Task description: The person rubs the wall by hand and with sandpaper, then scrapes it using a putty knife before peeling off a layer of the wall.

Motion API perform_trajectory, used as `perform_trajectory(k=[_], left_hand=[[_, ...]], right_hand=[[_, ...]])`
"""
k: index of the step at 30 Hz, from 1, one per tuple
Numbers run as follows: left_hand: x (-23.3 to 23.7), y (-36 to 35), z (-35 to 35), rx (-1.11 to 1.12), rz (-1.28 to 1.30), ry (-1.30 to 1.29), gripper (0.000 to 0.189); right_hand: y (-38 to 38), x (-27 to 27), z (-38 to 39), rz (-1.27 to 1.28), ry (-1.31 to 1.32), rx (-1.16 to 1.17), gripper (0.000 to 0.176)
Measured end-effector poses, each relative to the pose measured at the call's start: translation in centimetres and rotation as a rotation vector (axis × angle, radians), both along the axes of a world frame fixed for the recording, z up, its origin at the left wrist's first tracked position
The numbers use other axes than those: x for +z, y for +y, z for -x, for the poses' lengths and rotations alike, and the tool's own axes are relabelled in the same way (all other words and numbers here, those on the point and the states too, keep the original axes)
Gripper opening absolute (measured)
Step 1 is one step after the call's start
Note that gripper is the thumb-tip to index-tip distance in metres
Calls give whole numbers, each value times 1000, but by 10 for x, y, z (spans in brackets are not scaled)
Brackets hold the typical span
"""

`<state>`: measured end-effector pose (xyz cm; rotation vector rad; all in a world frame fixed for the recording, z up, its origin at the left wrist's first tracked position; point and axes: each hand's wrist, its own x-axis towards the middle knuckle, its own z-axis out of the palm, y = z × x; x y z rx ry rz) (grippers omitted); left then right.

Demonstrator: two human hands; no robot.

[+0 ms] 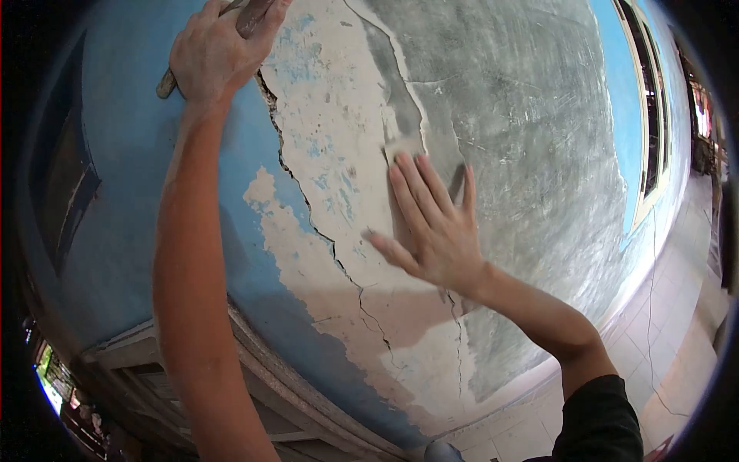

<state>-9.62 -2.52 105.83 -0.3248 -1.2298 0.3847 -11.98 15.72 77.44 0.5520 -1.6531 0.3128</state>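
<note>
Plaster, grey and streaked, covers the right part of a blue-painted wall, with a whitish patch between plaster and paint. The right hand is laid flat, palm to the wall where the patch meets the plaster, its fingers spread and released. The left hand, high on the blue side, has its fingers curled around a tool, largely hidden by the hand and cut off by the upper edge. A jagged crack runs down from beside the left wrist, between the two arms. A cream window frame shows at far right, near a tiled floor.
</note>
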Motion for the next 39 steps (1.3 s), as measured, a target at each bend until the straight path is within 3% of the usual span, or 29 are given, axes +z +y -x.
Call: perform_trajectory(k=[4, 7, 10, 14, 16, 17, 20, 22, 29, 35, 39], left_hand=[[0, 1, 0, -36, 13, 27, 53], [0, 2, 1, -16, 15, 44, 52], [0, 1, 1, 1, 10, 31, 51], [-4, 0, 1, -54, 75, 73, 50], [13, -21, 14, 4, 173, 86, 62], [20, -28, 20, 29, 224, 89, 68], [17, -24, 22, 12, 52, 52, 67], [21, -28, 25, 29, 138, 92, 66], [17, -29, 20, 33, 240, 68, 63], [18, -29, 23, -2, 203, 87, 68], [-11, 3, -2, -23, 75, 29, 49]], right_hand=[[9, 7, 4, -67, 17, -42, 79], [6, 53, 6, -26, 95, -87, 78], [0, 53, 5, 14, 77, -46, 77], [-2, -1, 1, -7, 1, -16, 77], [2, -12, 2, -67, -23, -10, 77], [3, -5, 3, -72, 8, -23, 76], [0, 35, 5, -63, 63, -47, 76], [-8, 54, 3, -34, 60, -18, 76], [-22, -3, -7, -50, 30, 83, 60], [-25, 44, -4, -31, 77, 7, 61], [-29, 10, -11, -12, -19, 50, 63]])
